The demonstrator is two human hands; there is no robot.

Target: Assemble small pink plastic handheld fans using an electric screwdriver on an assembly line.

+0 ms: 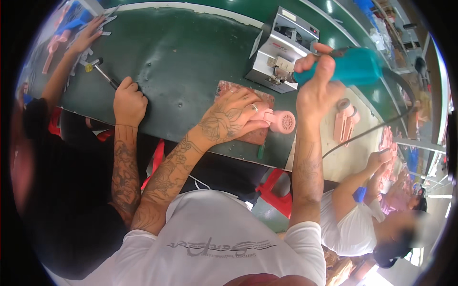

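Note:
My left hand (231,113) is wrapped round a pink handheld device with a round grille (284,121), holding it down on a worn reddish block (255,137). The grille end sticks out to the right of my fingers. Raised on the right, my right hand (315,78) grips a teal electric screwdriver (355,67) lying about level. Its tip points left, at the front of a silver screw feeder (286,43); whether it touches or carries a screw, I cannot tell.
At my left a co-worker's hand (130,102) holds a hammer (102,71). Pink parts (344,121) lie on a pale board (334,148) at right. The screwdriver's cable (367,136) loops across that side. Another person (350,224) works farther right.

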